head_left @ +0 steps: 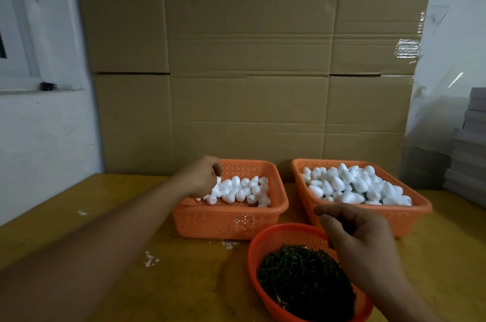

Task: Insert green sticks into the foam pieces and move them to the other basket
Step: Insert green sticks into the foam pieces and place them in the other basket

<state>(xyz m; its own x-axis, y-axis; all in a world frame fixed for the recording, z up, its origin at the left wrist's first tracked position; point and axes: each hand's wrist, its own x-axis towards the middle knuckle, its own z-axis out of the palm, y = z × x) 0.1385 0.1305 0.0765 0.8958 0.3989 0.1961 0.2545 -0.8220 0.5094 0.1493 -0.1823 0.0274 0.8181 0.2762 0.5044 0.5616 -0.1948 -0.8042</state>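
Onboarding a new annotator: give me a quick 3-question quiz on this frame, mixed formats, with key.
1. True or false: the left hand is inside the left orange basket, at the foam pieces.
2. Multiple choice: the green sticks lie in A) the right orange basket, B) the round red basket, C) loose on the wooden table.
3. Fill in: the fuller heap of foam is in the ___ orange basket.

Key: 1 true. 2 B. 3 right. Note: the right hand hovers over the round red basket with fingers curled; whether it pinches a stick cannot be told.
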